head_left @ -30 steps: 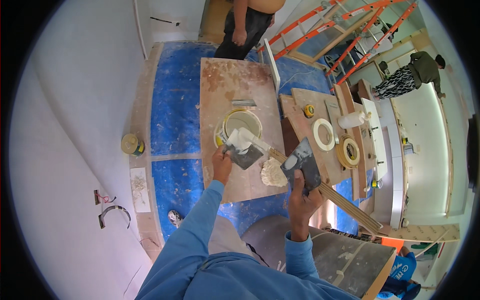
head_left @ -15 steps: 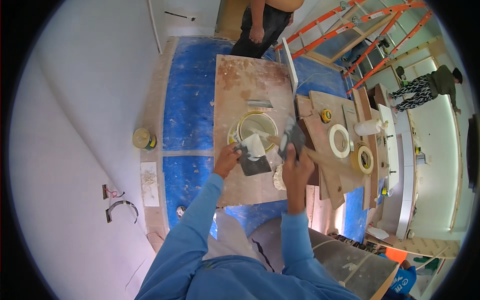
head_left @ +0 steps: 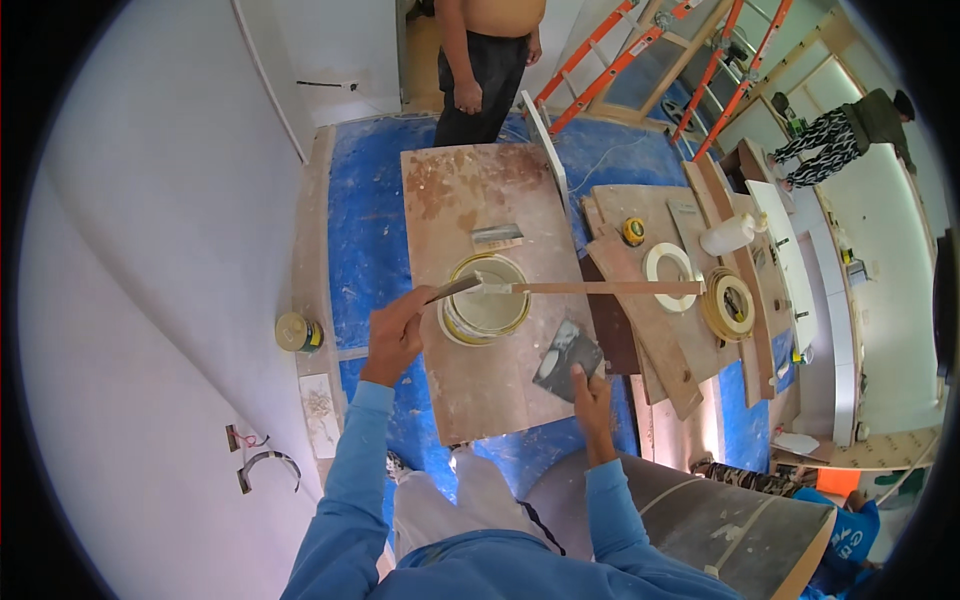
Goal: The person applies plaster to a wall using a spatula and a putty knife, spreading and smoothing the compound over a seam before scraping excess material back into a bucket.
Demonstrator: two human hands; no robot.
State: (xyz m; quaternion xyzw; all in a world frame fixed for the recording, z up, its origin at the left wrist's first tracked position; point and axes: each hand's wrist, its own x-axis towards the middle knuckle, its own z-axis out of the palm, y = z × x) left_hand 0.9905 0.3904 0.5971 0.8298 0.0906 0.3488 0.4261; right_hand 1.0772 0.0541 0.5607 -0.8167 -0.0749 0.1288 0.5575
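In my left hand (head_left: 397,335) is a flat putty scraper (head_left: 453,289), seen nearly edge-on. Its tip reaches over a round bucket (head_left: 452,328) with whitish paste inside. A wooden stick (head_left: 610,288) extends right from above the bucket, its paste-coated end close to that scraper's tip; whether they touch I cannot tell. My right hand (head_left: 592,400) grips a second scraper, a dark square blade (head_left: 570,357) with a white smear of paste, held low over the work board (head_left: 500,390). A small metal blade (head_left: 497,237) lies on the board beyond the bucket.
Right of the board are planks (head_left: 640,215) bearing tape rolls (head_left: 728,303), a yellow tape measure (head_left: 633,231) and a white bottle (head_left: 730,235). A person (head_left: 485,70) stands at the far end. An orange ladder (head_left: 610,75) is behind. A tin (head_left: 297,333) sits by the left wall.
The left scraper has turned from flat to edge-on, its paste patch no longer visible. My right hand has moved down and nearer with its blade. The view has shifted, and the stick now looks level.
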